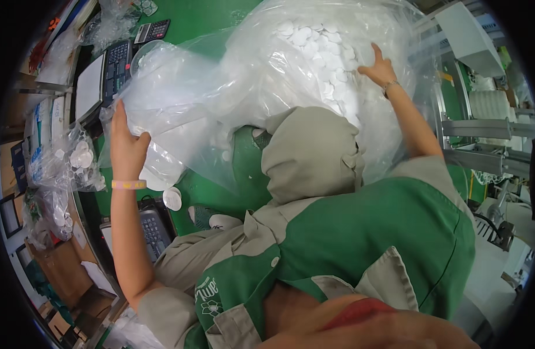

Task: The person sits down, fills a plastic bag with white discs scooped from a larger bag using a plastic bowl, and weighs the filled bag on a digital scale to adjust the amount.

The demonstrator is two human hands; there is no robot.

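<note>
A large clear plastic bag [250, 75] spreads in front of me, with many white round discs [331, 64] heaped inside its right part. My left hand [128, 145] is at the bag's left side, against the thin plastic, with the thumb held away from a straight finger. On the right, my right hand [381, 70] rests against the bag beside the heap, its index finger and thumb spread apart. The other fingers of both hands are partly hidden. More white discs [163, 174] show under the plastic near my left wrist, and a loose white disc [172, 199] lies lower down.
A scale with a dark keypad [117, 67] and a calculator [152, 31] stand at the far left. Bags of white discs [81, 154] lie along the left side. Metal rails [477, 129] run close on the right. My knee [308, 154] rises below the bag, above the green floor [250, 163].
</note>
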